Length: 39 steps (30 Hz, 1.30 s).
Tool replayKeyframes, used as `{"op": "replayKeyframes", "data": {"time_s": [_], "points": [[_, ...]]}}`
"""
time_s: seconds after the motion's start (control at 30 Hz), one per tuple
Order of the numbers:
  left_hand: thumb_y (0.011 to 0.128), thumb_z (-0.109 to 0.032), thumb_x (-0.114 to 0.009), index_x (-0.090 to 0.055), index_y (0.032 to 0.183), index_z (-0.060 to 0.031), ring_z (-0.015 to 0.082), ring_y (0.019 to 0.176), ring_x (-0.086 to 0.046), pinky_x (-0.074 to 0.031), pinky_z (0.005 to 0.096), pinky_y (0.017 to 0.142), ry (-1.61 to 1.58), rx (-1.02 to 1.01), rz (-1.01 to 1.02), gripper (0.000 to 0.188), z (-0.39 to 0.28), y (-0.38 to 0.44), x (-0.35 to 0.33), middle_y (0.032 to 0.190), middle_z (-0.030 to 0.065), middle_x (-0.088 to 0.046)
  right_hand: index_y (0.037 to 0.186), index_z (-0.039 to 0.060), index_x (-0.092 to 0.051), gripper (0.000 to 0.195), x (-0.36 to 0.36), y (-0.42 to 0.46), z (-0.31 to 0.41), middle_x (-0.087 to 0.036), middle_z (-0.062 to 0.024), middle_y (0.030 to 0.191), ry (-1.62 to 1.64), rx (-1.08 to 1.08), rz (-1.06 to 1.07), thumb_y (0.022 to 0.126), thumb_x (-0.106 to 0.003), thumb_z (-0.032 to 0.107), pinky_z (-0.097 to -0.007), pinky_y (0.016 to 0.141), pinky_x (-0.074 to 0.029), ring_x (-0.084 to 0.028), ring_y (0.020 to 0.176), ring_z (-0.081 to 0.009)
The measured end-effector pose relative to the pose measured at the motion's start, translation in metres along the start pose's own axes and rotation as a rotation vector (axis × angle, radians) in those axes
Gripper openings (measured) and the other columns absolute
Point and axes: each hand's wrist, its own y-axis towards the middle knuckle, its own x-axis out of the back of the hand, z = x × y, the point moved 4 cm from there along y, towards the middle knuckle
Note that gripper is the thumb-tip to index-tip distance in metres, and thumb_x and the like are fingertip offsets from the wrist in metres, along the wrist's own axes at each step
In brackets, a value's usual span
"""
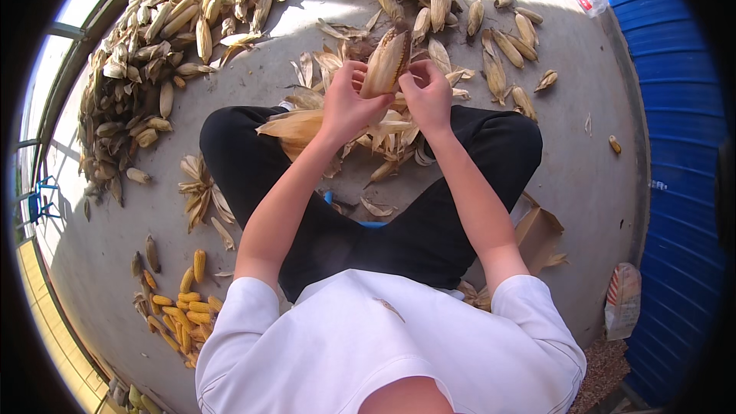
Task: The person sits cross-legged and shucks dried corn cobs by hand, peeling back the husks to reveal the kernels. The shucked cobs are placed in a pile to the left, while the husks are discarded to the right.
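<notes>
An ear of corn in its dry husk (384, 63) is held up between both hands, its far tip pointing away. Along its right side the husk is parted and a strip of kernels shows. My left hand (352, 95) is wrapped round the lower left of the ear. On the right edge, my right hand (426, 89) pinches the husk near the kernels with thumb and fingers. Below the hands, between the knees, lie loose dry husks (397, 132), and a broad peeled husk (296, 125) rests over the left knee.
A large heap of unhusked corn (184, 17) spreads at the upper left. More unhusked ears (509, 49) lie at the upper right. Bare yellow cobs (187, 313) are piled at the lower left. A cardboard box (537, 236) stands by the right thigh, near a blue corrugated wall (673, 184).
</notes>
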Motion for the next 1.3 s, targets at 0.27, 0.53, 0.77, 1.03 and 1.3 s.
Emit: {"op": "replayKeyframes", "data": {"time_s": [0.27,0.53,0.77,1.03,1.3], "points": [[0.067,-0.021,-0.088,-0.055,0.11,-0.0022,0.0217,0.086,-0.064,-0.055,0.0352,0.073,0.001,-0.004,0.005,0.056,-0.001,0.0,-0.001,0.096,0.0121,-0.064,0.093,-0.0032,-0.064,0.019,0.003,0.0,0.001,-0.071,-0.0091,0.085,-0.06,-0.007,-0.059,0.082,-0.068,0.012,-0.0303,0.072,-0.055,-0.071,0.08,-0.0168],[0.069,-0.02,-0.086,-0.054,0.111,-0.0015,0.0204,0.087,-0.065,-0.056,0.0336,0.075,-0.07,0.037,0.032,0.056,-0.005,0.0,0.0,0.098,0.0129,-0.065,0.093,-0.0032,-0.064,0.014,0.002,0.008,-0.017,-0.069,-0.0069,0.087,0.178,-0.126,-0.004,0.086,-0.066,0.009,-0.0282,0.073,-0.055,-0.068,0.08,-0.0138],[0.071,-0.02,-0.086,-0.052,0.114,-0.0008,0.0209,0.091,-0.066,-0.057,0.0336,0.079,-0.126,0.059,0.05,0.057,-0.001,0.002,0.002,0.101,0.0146,-0.065,0.097,-0.0018,-0.062,0.008,0.0,0.004,-0.009,-0.066,-0.0065,0.097,0.472,-0.299,0.074,0.093,-0.061,0.005,-0.0329,0.08,-0.059,-0.066,0.089,-0.016],[0.079,-0.019,-0.082,-0.052,0.12,0.0008,0.0189,0.096,-0.064,-0.055,0.0326,0.083,-0.252,0.095,0.062,0.054,0.013,0.008,0.002,0.106,0.0129,-0.063,0.098,0.0012,-0.062,0.007,0.004,0.008,-0.018,-0.069,-0.0098,0.101,0.555,-0.384,0.044,0.094,-0.058,0.005,-0.0363,0.087,-0.059,-0.07,0.093,-0.0209],[0.082,-0.013,-0.078,-0.049,0.12,0.0019,0.0193,0.101,-0.062,-0.054,0.0328,0.086,-0.498,0.186,-0.114,0.051,0.028,0.015,0.008,0.113,0.0128,-0.06,0.098,-0.0015,-0.06,0.008,0.007,0.009,-0.015,-0.068,-0.0136,0.099,0.75,-0.44,-0.04,0.093,-0.057,0.004,-0.0388,0.088,-0.059,-0.07,0.092,-0.0248]]}}
